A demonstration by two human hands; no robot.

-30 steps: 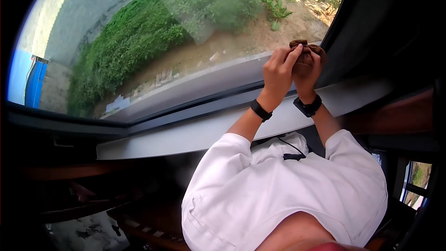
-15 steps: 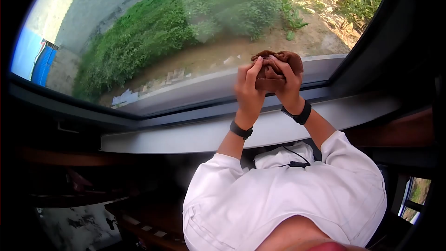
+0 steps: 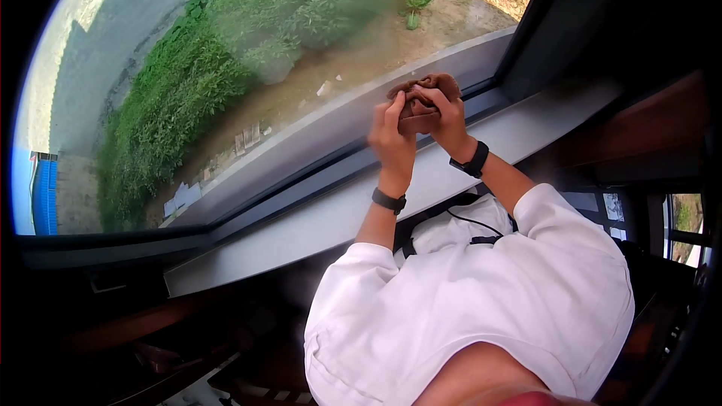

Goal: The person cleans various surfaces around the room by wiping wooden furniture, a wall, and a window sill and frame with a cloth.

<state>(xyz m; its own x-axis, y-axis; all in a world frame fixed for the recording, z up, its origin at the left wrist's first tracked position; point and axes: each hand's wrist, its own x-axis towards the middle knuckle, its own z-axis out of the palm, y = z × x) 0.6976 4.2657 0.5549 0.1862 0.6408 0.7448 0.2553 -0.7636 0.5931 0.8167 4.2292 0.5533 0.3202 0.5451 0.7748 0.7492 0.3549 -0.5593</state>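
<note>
A brown cloth (image 3: 421,122), bunched and folded, is held up between both hands in front of the window. My left hand (image 3: 392,139) grips its left side, fingers curled over the top edge. On the cloth's right side, my right hand (image 3: 451,126) is closed, with the thumb and fingers pressed into the folds. A dark band circles each wrist. Beneath the hands runs the pale window sill (image 3: 301,244), and the window glass (image 3: 316,120) is beyond them. I cannot tell whether the cloth touches the glass.
The dark window frame (image 3: 519,49) rises at the right, with its lower rail along the sill. Outside are green bushes (image 3: 173,120) and a concrete ledge (image 3: 459,53). Dark wooden furniture (image 3: 639,135) stands at the right. A white drawstring garment (image 3: 459,229) is below my arms.
My view has turned, so the window and sill now slant more steeply. Both hands still hold the cloth, which appears slightly further left and higher in view.
</note>
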